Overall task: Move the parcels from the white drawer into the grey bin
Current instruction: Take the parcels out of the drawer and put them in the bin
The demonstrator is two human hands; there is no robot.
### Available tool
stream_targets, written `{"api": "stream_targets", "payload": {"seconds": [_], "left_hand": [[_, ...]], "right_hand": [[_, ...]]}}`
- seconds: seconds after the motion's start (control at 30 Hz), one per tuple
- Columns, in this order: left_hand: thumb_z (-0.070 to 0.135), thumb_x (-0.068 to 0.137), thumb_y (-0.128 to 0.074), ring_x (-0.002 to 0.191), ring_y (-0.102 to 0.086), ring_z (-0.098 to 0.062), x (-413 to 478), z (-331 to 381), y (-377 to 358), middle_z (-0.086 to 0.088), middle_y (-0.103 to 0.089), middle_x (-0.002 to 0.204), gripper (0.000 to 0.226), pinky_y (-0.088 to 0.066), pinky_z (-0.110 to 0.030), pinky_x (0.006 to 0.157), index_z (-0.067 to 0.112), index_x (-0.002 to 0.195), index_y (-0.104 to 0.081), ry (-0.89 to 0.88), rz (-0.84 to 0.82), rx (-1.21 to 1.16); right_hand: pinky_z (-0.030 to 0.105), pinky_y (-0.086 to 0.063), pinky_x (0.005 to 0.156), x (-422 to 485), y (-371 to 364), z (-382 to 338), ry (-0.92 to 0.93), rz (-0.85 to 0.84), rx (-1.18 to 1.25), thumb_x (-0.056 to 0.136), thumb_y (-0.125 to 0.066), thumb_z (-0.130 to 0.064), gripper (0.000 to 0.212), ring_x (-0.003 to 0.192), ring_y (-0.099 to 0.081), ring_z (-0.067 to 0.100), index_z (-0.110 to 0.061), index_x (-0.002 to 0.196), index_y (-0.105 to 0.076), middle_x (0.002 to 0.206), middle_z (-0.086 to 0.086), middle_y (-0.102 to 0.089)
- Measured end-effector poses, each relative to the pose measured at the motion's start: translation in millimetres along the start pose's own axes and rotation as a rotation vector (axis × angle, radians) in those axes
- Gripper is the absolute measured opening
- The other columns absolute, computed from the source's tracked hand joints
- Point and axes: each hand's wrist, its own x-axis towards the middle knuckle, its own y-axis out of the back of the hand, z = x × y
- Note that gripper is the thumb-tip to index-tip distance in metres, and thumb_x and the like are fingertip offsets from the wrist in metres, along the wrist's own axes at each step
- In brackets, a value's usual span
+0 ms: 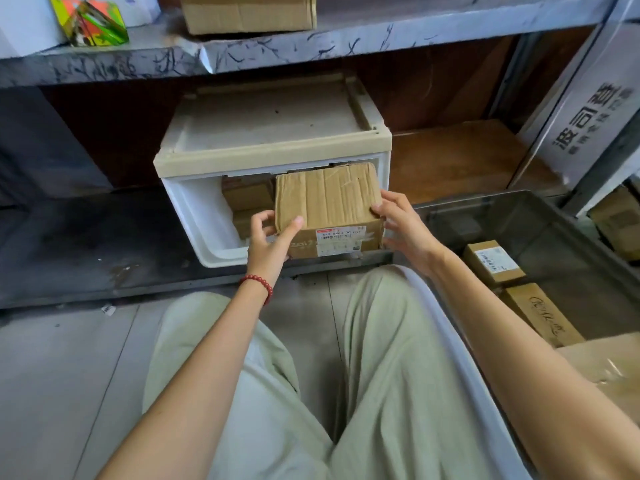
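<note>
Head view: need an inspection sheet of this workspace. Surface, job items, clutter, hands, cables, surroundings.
Surface: grey tiled floor, dusty.
Job's things: white plastic drawer open, brown parcels inside; brown taped cardboard parcel held at its mouth; grey plastic bin on the right already holds a small labelled cardboard box and a long printed cardboard box.
Clutter: colourful packet and a large cardboard carton on the upper shelf.
Hands: left hand grips the parcel's left corner; right hand holds its right edge.
Cables: nothing seen.
Surroundings: scuffed metal shelving.
</note>
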Motion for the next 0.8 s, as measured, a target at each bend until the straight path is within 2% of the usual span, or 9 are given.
{"api": "stream_targets", "payload": {"seconds": [0.07,0.17,0.3,0.43,0.6,0.63,0.73,0.8], "left_hand": [[0.047,0.076,-0.071,0.11,-0.059,-0.022,-3.7,8.1,-15.9,-0.011,-0.057,0.123,0.047,-0.055,-0.046,0.087,0.031,0.109,-0.041,-0.03,-0.03,-0.004],[0.037,0.082,-0.071,0.103,-0.063,-0.023,-8.5,20.7,-43.5,-0.012,-0.06,0.117,0.041,-0.055,-0.046,0.085,0.028,0.108,-0.042,-0.082,-0.099,0.021],[0.034,0.085,-0.069,0.105,-0.061,-0.019,-11.7,35.5,-88.5,-0.006,-0.06,0.118,0.042,-0.053,-0.042,0.091,0.026,0.115,-0.041,-0.11,-0.208,0.047],[0.035,0.087,-0.066,0.112,-0.057,-0.019,-16.6,37.2,-144.4,-0.004,-0.056,0.123,0.043,-0.051,-0.04,0.093,0.025,0.121,-0.042,-0.128,-0.303,0.101],[0.042,0.088,-0.063,0.106,-0.053,-0.012,-19.7,23.7,-207.7,0.006,-0.053,0.118,0.044,-0.047,-0.028,0.085,0.028,0.124,-0.043,-0.138,-0.417,0.237],[0.043,0.088,-0.062,0.105,-0.052,-0.011,-19.9,18.0,-225.2,0.006,-0.053,0.117,0.043,-0.044,-0.026,0.082,0.028,0.123,-0.043,-0.125,-0.453,0.264],[0.04,0.087,-0.065,0.099,-0.054,-0.009,-20.9,-2.8,-243.3,0.004,-0.057,0.117,0.042,-0.041,-0.013,0.07,0.026,0.12,-0.043,-0.081,-0.497,0.293],[0.039,0.084,-0.069,0.094,-0.058,-0.008,-17.8,-17.2,-262.8,0.002,-0.061,0.117,0.041,-0.042,-0.012,0.067,0.026,0.114,-0.044,-0.061,-0.54,0.349]], "right_hand": [[0.034,-0.048,0.087,-9.5,13.7,-5.4,0.028,0.051,0.02,0.081,-0.059,-0.046,0.05,0.108,-0.059,0.006,-0.034,0.127,-0.044,0.112,-0.016,-0.059],[0.023,-0.046,0.074,-26.3,34.5,-9.5,0.041,0.151,0.025,0.079,-0.058,-0.056,0.05,0.101,-0.061,0.002,-0.039,0.123,-0.043,0.114,-0.015,-0.058],[0.025,-0.041,0.072,-45.4,70.6,-5.1,0.049,0.292,0.046,0.089,-0.054,-0.056,0.046,0.102,-0.055,0.003,-0.039,0.129,-0.039,0.114,-0.018,-0.056],[0.034,-0.043,0.082,-63.7,115.3,7.9,0.04,0.441,0.126,0.091,-0.056,-0.048,0.045,0.105,-0.054,0.007,-0.033,0.13,-0.039,0.115,-0.014,-0.055],[0.024,-0.047,0.067,-87.6,162.2,31.7,0.013,0.605,0.187,0.088,-0.062,-0.047,0.048,0.1,-0.059,0.006,-0.031,0.13,-0.044,0.114,-0.01,-0.06],[0.024,-0.049,0.069,-91.9,175.8,39.2,0.004,0.633,0.195,0.088,-0.063,-0.046,0.049,0.101,-0.059,0.006,-0.032,0.131,-0.044,0.117,-0.008,-0.059],[0.035,-0.05,0.09,-97.5,189.2,55.2,-0.016,0.645,0.157,0.088,-0.062,-0.048,0.052,0.112,-0.055,0.01,-0.038,0.134,-0.041,0.124,-0.006,-0.054],[0.039,-0.049,0.093,-99.6,203.6,66.7,-0.025,0.667,0.149,0.087,-0.064,-0.047,0.056,0.114,-0.054,0.012,-0.041,0.137,-0.039,0.124,-0.011,-0.052]]}}
